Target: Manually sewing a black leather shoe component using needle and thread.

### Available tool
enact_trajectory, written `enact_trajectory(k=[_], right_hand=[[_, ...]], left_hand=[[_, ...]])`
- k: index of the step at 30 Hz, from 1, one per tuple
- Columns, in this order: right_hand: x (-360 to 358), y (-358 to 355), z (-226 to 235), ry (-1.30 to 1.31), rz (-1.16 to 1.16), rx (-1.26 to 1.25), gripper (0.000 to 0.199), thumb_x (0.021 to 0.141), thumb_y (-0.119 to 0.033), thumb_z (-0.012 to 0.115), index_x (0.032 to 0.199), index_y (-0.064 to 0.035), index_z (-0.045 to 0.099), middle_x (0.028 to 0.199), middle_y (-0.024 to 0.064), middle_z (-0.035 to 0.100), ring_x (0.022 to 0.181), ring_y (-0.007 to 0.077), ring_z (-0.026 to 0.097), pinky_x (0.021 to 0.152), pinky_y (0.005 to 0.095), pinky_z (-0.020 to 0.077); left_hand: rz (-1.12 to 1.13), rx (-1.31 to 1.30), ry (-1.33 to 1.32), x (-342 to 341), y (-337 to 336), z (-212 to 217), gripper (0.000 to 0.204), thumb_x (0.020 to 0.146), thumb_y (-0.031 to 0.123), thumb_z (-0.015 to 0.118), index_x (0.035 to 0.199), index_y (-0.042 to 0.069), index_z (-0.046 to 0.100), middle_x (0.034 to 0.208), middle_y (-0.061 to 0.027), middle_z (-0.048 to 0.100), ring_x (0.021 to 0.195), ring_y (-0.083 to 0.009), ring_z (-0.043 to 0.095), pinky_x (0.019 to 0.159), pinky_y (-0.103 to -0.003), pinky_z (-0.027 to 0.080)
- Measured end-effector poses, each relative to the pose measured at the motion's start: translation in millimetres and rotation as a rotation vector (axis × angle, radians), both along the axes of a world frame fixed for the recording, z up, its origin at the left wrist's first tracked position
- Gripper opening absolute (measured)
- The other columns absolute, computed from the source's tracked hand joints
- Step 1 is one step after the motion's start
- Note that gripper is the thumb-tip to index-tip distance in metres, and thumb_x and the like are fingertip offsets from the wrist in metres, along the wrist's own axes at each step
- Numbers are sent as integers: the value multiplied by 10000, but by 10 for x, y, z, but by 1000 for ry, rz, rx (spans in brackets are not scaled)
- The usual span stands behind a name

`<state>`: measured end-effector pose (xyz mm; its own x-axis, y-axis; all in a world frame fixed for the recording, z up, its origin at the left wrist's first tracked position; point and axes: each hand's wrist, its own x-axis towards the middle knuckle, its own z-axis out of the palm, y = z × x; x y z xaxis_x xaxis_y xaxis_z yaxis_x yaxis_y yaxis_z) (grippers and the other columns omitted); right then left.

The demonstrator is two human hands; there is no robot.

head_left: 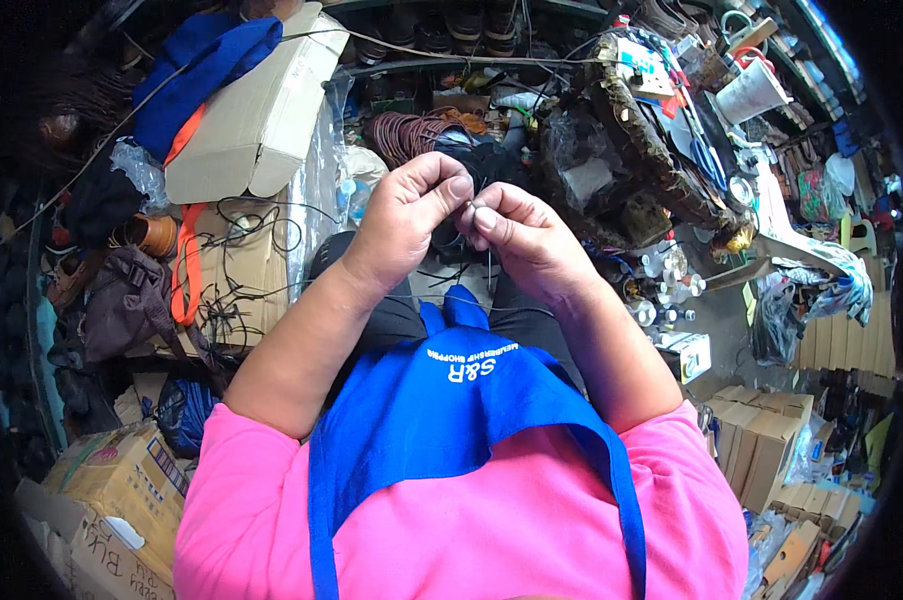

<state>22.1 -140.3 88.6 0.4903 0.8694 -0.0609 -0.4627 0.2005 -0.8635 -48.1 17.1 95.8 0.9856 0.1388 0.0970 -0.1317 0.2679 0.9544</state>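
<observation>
Both hands are raised in front of my lap, their fingertips close together. My left hand (402,215) is closed in a pinch between thumb and forefinger; what it pinches is too small to make out. Pinched just beside it is my right hand (534,243), from which a thin pale strand (490,268) hangs straight down, like a thread. A blue apron (412,420) covers my chest and lap. Beyond the hands lies a coil of brown-red cord (404,137), next to dark material.
On the left are a cardboard sheet (257,125), an orange strap (186,262) and loose black cord (237,300). To the right stand a rough wooden block (637,130), blue-handled scissors (709,160), several small bottles (669,275) and a white bucket (750,92). Cardboard boxes (122,490) sit at lower left.
</observation>
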Motion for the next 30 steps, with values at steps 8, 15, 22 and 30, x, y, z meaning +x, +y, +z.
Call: enact_trajectory(k=[8, 15, 22, 30], right_hand=[[22, 58, -96, 187, -31, 149, 138, 883, -143, 629, 960, -33, 595, 892, 24, 606, 798, 99, 535, 754, 238, 435], [49, 109, -197, 258, -74, 159, 117, 887, -132, 623, 953, -41, 591, 923, 35, 620, 824, 102, 549, 766, 229, 441], [33, 86, -252, 206, -60, 168, 116, 886, -139, 626, 948, -49, 586, 913, 35, 619, 815, 99, 541, 778, 239, 435], [73, -32, -317, 326, 1, 187, 149, 888, -164, 625, 976, -50, 586, 908, 19, 614, 796, 115, 555, 769, 269, 455]], left_hand=[[71, -253, 25, 80, -62, -156, 117, 936, 157, 549, 880, 56, 569, 763, -13, 569, 682, -93, 531, 642, -226, 446], [67, -343, 67, 159, -31, -229, 122, 937, 166, 548, 867, 68, 565, 760, -16, 566, 670, -97, 539, 628, -239, 466], [353, -239, 80, 387, 309, -335, 123, 930, 176, 564, 866, 72, 576, 735, -8, 581, 647, -120, 569, 631, -243, 454], [62, 111, 26, 199, 476, 67, 124, 850, 116, 660, 926, 23, 689, 885, -43, 652, 767, -111, 600, 760, -253, 478]])
